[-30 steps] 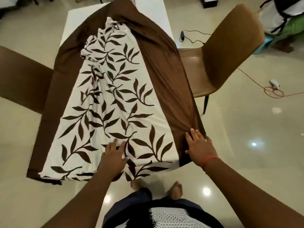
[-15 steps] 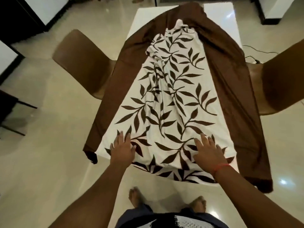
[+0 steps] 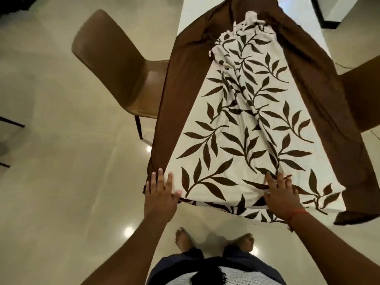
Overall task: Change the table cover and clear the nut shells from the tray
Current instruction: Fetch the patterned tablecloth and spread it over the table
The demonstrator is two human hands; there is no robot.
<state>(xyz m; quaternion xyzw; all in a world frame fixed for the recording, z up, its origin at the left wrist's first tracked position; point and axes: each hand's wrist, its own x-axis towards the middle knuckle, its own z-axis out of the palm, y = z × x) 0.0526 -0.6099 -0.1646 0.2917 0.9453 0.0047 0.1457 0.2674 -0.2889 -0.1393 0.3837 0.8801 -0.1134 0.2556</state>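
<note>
A table cover with a white middle panel printed with brown leaves [image 3: 242, 128] and plain brown borders [image 3: 174, 103] lies lengthwise over the white table [image 3: 191, 11]. It is bunched and wrinkled at the far end. My left hand [image 3: 161, 194] rests flat with fingers spread on the cover's near left corner, at the seam between brown border and white panel. My right hand [image 3: 282, 194] lies flat, fingers spread, on the white panel near the table's front edge. No tray or nut shells are in view.
A brown chair [image 3: 115, 64] stands at the table's left side and another brown chair [image 3: 362, 95] at the right. The floor is glossy beige tile. My bare feet [image 3: 213, 241] stand just in front of the table's near edge.
My left hand has slid left to the cover's near left corner. My right hand went from the right brown border onto the white panel. The view swung left.
</note>
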